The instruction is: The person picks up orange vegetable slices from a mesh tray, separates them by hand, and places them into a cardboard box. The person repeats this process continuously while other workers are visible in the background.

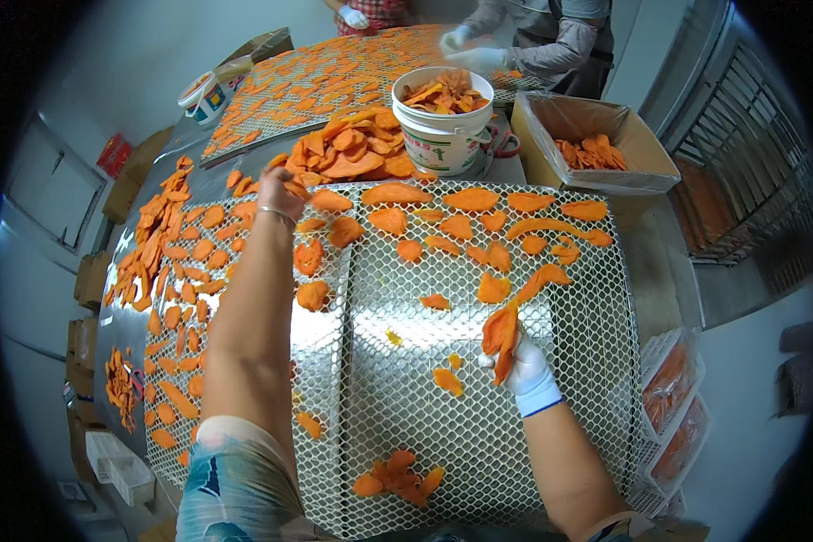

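Note:
Orange dried slices, perhaps sweet potato or mango, lie spread over a white mesh drying rack (406, 379). My left hand (283, 193), ungloved, reaches to the rack's far edge beside a heap of slices (356, 146); its fingers touch orange slices, but whether they grip one is unclear. In a white glove with a blue cuff, my right hand (525, 366) holds an orange slice (501, 333) over the rack's right half. One long slice (542, 279) lies just beyond it. Close to my body sits a small pile of slices (401, 477).
Behind the rack stand a white bucket of pieces (440, 139), red-handled scissors (505, 146) and a lined cardboard box (596, 169). Two co-workers are at another loaded rack (325, 81). Loose slices (152, 237) cover the left side. White plastic crates (674, 413) stand at right.

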Demonstrator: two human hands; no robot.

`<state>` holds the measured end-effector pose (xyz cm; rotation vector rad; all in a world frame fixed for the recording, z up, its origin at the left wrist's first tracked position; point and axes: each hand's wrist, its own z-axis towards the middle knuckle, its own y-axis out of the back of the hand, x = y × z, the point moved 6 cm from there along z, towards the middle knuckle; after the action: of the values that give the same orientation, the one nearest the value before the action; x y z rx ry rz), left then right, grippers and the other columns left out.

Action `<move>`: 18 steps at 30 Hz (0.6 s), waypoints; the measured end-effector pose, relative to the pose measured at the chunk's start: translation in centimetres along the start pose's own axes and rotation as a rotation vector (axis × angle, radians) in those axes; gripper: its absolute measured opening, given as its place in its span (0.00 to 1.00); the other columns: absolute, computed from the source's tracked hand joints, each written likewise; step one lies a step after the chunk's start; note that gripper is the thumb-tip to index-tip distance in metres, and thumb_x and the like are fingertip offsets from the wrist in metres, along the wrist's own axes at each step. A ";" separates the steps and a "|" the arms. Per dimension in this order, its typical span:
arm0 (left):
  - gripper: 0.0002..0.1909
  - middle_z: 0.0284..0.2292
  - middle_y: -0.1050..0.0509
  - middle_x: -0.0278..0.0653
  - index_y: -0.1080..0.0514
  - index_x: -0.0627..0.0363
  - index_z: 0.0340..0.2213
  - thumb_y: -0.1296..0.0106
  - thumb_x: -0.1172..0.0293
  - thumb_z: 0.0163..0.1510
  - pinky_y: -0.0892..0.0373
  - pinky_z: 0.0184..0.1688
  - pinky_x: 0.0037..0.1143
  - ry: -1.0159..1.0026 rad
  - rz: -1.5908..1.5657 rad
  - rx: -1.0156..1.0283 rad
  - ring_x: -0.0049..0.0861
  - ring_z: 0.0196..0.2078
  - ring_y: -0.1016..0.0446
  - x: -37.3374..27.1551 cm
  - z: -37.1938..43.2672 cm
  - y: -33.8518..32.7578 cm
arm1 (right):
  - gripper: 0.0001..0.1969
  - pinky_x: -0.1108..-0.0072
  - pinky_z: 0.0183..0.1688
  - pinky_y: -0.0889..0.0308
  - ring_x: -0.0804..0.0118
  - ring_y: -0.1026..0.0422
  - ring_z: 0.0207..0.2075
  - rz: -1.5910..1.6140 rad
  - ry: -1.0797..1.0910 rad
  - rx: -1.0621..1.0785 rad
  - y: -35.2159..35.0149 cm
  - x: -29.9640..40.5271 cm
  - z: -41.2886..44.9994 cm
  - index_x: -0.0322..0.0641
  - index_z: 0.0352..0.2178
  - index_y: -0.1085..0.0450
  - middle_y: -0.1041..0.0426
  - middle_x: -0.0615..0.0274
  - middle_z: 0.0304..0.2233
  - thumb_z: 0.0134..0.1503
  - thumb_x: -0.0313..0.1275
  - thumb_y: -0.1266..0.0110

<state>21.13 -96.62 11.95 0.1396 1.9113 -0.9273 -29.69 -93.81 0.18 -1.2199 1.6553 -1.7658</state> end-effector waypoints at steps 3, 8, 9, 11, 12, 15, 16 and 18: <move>0.38 0.40 0.32 0.44 0.56 0.34 0.62 0.61 0.81 0.54 0.42 0.52 0.58 -0.189 0.020 -0.205 0.38 0.40 0.31 -3.3 3.0 -2.8 | 0.21 0.70 0.54 0.33 0.64 0.31 0.50 0.020 0.024 -0.080 0.3 0.2 -0.3 0.45 0.51 0.38 0.31 0.63 0.48 0.56 0.29 0.44; 0.52 0.61 0.50 0.48 0.72 0.29 0.64 0.58 0.88 0.49 0.51 0.58 0.60 -0.202 0.133 -0.149 0.45 0.59 0.43 -4.8 5.5 -4.3 | 0.27 0.70 0.57 0.38 0.62 0.33 0.52 0.053 0.031 -0.004 0.8 0.2 -0.6 0.42 0.55 0.43 0.33 0.61 0.51 0.56 0.30 0.44; 0.51 0.62 0.52 0.47 0.69 0.29 0.64 0.59 0.88 0.50 0.48 0.58 0.57 -0.228 0.127 -0.140 0.44 0.61 0.44 -4.8 5.0 -4.6 | 0.27 0.70 0.57 0.38 0.62 0.33 0.52 0.018 0.050 -0.030 1.0 0.2 -0.7 0.42 0.55 0.43 0.33 0.61 0.51 0.56 0.30 0.44; 0.48 0.64 0.56 0.47 0.65 0.31 0.64 0.61 0.88 0.51 0.46 0.59 0.52 -0.268 0.126 -0.057 0.42 0.63 0.48 -5.1 6.2 -4.4 | 0.27 0.70 0.57 0.38 0.62 0.33 0.52 -0.052 0.086 -0.083 1.2 0.1 -0.8 0.41 0.55 0.43 0.33 0.60 0.51 0.56 0.32 0.44; 0.44 0.65 0.60 0.48 0.59 0.35 0.64 0.61 0.88 0.51 0.45 0.59 0.49 -0.322 0.129 -0.033 0.40 0.64 0.50 -5.3 5.6 -4.8 | 0.27 0.70 0.57 0.38 0.63 0.33 0.52 -0.068 0.093 -0.095 0.8 0.2 -0.9 0.41 0.55 0.43 0.33 0.60 0.51 0.56 0.32 0.44; 0.41 0.64 0.53 0.44 0.57 0.36 0.64 0.60 0.83 0.54 0.48 0.60 0.52 -0.349 0.239 -0.024 0.39 0.66 0.53 -5.3 7.3 -3.8 | 0.28 0.70 0.57 0.38 0.62 0.33 0.52 -0.105 0.122 -0.116 -0.7 0.2 -1.1 0.41 0.56 0.44 0.34 0.60 0.51 0.56 0.33 0.44; 0.38 0.62 0.50 0.44 0.54 0.38 0.63 0.58 0.80 0.53 0.49 0.59 0.52 -0.335 0.303 -0.038 0.38 0.66 0.52 -5.6 8.1 -2.9 | 0.27 0.71 0.57 0.38 0.63 0.34 0.53 -0.122 0.129 -0.109 -0.5 0.2 -1.0 0.40 0.56 0.44 0.34 0.59 0.51 0.57 0.33 0.45; 0.34 0.59 0.44 0.43 0.47 0.41 0.60 0.53 0.74 0.52 0.50 0.59 0.53 -0.298 0.436 -0.065 0.36 0.64 0.49 -6.1 9.4 -0.8 | 0.26 0.71 0.57 0.39 0.63 0.34 0.53 -0.101 0.094 -0.031 -0.5 -0.2 -0.4 0.37 0.57 0.45 0.35 0.59 0.52 0.60 0.34 0.49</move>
<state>30.72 -101.64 14.99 0.3450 1.5474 -0.5553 -29.75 -93.34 0.67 -1.2724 1.7066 -1.8914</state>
